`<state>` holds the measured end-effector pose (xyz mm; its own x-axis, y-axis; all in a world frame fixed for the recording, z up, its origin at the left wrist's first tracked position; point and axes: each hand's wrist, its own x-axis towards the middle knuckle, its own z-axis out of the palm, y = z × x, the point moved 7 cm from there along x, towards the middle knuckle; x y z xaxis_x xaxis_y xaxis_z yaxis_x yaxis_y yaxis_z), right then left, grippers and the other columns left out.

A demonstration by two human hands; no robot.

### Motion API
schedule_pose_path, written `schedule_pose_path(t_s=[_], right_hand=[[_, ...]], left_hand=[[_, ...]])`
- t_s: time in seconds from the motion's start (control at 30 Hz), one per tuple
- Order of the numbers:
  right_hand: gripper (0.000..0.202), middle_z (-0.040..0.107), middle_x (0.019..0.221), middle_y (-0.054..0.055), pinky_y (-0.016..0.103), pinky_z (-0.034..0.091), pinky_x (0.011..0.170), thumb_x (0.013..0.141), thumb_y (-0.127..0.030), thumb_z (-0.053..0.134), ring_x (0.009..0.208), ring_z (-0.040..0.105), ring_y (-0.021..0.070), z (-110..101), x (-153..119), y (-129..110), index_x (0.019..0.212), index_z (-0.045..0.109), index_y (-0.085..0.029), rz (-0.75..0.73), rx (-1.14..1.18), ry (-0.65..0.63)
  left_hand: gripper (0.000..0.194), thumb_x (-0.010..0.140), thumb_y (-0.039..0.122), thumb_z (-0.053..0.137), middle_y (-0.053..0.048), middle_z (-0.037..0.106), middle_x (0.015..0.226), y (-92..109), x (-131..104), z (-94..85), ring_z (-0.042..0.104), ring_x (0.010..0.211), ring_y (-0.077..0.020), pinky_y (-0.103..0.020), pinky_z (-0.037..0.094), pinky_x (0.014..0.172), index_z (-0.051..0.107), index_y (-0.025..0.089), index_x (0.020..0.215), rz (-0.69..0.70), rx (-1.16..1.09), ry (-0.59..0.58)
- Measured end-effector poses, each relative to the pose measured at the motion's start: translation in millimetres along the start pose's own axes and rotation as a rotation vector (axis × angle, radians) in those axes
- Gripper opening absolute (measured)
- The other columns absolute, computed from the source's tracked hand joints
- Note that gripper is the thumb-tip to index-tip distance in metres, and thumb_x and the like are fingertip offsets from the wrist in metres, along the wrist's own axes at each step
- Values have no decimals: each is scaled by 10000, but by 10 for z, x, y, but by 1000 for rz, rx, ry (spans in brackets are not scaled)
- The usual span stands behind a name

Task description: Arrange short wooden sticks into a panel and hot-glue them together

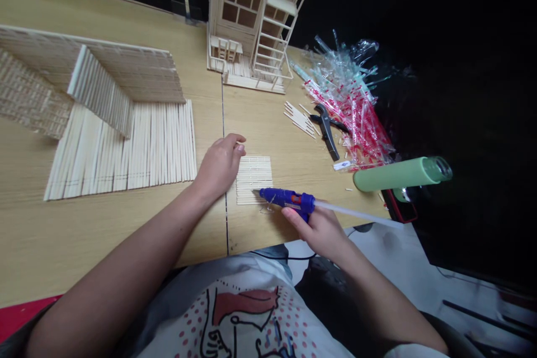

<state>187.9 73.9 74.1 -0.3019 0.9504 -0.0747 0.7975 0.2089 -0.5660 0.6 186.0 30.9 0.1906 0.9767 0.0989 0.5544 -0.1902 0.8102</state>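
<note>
My right hand (323,229) is wrapped around the handle of a blue glue gun (285,198). A pale glue stick (361,213) sticks out of the gun's rear. The nozzle points left, over a small panel of thin wooden sticks (254,170) lying flat on the table; whether it touches is unclear. Fine strands of glue show near the panel's lower right edge. By the panel's upper left side rests my left hand (220,165), its fingers loosely bent and the thumb slightly apart from the index finger. Nothing shows between them.
On the wooden table (205,235), a stick-built wall model (121,145) stands left and a miniature stick house (251,28) at the back. To the right are loose sticks (300,119), black cutters (328,131), plastic wrappers (352,100) and a green bottle (390,175) lying down.
</note>
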Motion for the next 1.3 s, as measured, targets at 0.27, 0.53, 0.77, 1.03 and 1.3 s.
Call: schedule_pose_path(t_s=[0.27, 0.53, 0.77, 1.03, 1.3], right_hand=[[345, 774, 859, 55, 311, 550, 734, 1012, -421, 485, 870, 730, 247, 19, -49, -2, 1134, 748, -234, 11, 25, -9], [363, 767, 835, 57, 307, 549, 728, 1015, -430, 471, 866, 726, 245, 38, -70, 9, 1137, 744, -223, -14, 10, 8], [374, 773, 965, 94, 323, 547, 785, 1008, -404, 480, 897, 723, 246, 61, -98, 13, 1087, 752, -160, -17, -26, -16], [325, 770, 955, 80, 329, 547, 817, 1003, -395, 505, 911, 724, 244, 74, -175, 18, 1051, 751, -188, -39, -16, 0], [296, 759, 874, 60, 300, 547, 792, 994, -392, 532, 849, 721, 218, 69, -176, -19, 1000, 750, -191, -57, -5, 35]], left_hand=[[298, 988, 230, 404, -67, 741, 960, -6, 1, 7, 644, 998, -239, -403, 468, 946, 607, 136, 1183, 3, 7, 3], [299, 988, 234, 396, -59, 740, 962, -4, 0, 4, 640, 1012, -237, -404, 470, 948, 610, 147, 1178, 7, 6, 2], [308, 991, 246, 396, -63, 739, 967, -1, 0, 2, 641, 1007, -241, -406, 470, 942, 614, 140, 1180, -6, 6, -1], [297, 986, 231, 401, -62, 740, 958, -3, 1, 5, 647, 997, -239, -410, 473, 942, 609, 143, 1178, 3, 8, 4], [284, 986, 230, 399, -55, 741, 955, 5, 0, -3, 646, 1006, -231, -409, 477, 952, 604, 163, 1171, 4, 8, 2]])
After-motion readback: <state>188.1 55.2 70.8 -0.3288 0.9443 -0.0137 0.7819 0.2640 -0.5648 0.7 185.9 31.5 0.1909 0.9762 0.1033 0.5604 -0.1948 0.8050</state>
